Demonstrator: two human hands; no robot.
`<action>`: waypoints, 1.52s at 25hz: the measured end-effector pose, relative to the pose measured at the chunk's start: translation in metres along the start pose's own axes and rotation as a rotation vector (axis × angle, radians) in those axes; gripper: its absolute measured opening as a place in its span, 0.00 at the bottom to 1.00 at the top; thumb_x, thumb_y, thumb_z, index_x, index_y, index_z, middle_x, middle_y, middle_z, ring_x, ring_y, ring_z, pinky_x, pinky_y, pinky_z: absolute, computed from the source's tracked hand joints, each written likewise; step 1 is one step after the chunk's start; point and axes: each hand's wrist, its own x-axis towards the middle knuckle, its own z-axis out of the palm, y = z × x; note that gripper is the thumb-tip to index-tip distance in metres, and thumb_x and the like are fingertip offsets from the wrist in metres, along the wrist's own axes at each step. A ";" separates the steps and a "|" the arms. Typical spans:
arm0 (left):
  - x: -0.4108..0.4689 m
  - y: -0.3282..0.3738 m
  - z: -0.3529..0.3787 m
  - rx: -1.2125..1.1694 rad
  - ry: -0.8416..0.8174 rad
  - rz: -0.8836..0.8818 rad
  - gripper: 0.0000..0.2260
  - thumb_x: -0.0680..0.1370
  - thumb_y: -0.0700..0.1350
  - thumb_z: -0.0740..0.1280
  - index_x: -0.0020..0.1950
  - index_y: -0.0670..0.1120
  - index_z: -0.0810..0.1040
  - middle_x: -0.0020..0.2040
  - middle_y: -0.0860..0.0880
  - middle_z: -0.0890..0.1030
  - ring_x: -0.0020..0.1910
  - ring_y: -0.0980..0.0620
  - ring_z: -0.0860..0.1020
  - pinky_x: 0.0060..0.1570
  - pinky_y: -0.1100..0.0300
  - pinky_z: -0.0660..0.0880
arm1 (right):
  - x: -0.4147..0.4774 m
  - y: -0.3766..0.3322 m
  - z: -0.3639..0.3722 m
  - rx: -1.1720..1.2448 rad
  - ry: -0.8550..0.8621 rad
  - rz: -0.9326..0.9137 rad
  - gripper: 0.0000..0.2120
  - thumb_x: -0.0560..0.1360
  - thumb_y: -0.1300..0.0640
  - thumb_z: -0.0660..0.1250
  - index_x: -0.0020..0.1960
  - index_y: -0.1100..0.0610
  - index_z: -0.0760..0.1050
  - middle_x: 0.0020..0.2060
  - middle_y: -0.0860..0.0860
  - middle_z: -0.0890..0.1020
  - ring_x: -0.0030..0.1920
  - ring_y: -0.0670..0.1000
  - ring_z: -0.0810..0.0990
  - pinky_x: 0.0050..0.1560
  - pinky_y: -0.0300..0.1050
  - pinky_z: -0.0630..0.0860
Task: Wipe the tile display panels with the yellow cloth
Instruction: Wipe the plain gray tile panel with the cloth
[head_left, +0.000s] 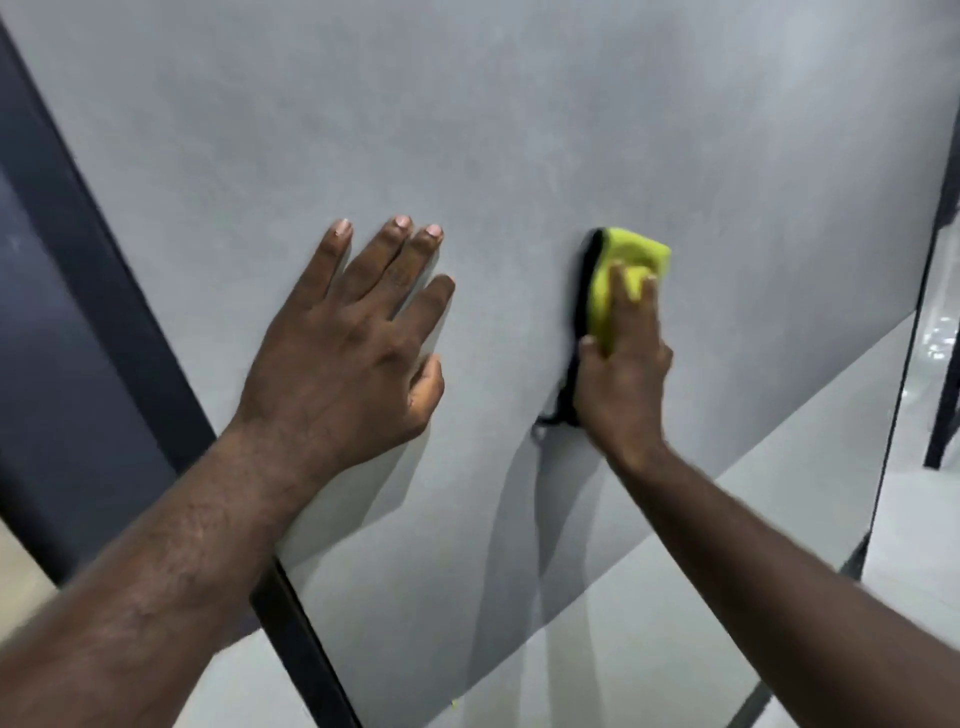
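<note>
Yellow cloth (634, 249) under right hand (623, 379) fingers (619, 296), pressed on grey panel (467, 130).

A dark blue frame (93, 249) runs down the left; off right, glossy pale floor (930, 338) catches the light beside a dark post (943, 415).

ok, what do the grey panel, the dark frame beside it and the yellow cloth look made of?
The grey panel: likely ceramic or porcelain tile, matte, with a mottled concrete look and soft shadows without glare. The dark frame: probably painted metal, with smooth straight edges; could be plastic. The yellow cloth: looks like microfibre, fuzzy, folds softly, black edging.
</note>
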 end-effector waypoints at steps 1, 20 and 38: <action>0.001 -0.012 -0.006 0.007 0.012 -0.015 0.27 0.79 0.50 0.63 0.77 0.40 0.76 0.83 0.38 0.68 0.83 0.37 0.65 0.83 0.34 0.56 | -0.013 -0.008 -0.001 -0.104 -0.107 -0.305 0.35 0.78 0.60 0.61 0.84 0.46 0.60 0.85 0.55 0.51 0.76 0.62 0.67 0.75 0.56 0.64; -0.007 -0.043 -0.018 0.110 0.026 0.012 0.28 0.81 0.49 0.61 0.79 0.36 0.71 0.84 0.33 0.63 0.84 0.35 0.63 0.82 0.31 0.53 | 0.076 -0.062 -0.015 -0.231 -0.067 -0.468 0.33 0.80 0.55 0.61 0.84 0.46 0.60 0.84 0.52 0.57 0.74 0.62 0.68 0.76 0.54 0.65; -0.033 -0.031 -0.021 0.102 0.116 -0.053 0.21 0.81 0.45 0.64 0.71 0.36 0.81 0.77 0.36 0.76 0.77 0.36 0.75 0.78 0.32 0.65 | 0.098 -0.071 -0.008 -0.017 0.006 -0.074 0.28 0.83 0.45 0.60 0.82 0.39 0.61 0.83 0.52 0.57 0.78 0.61 0.62 0.75 0.53 0.58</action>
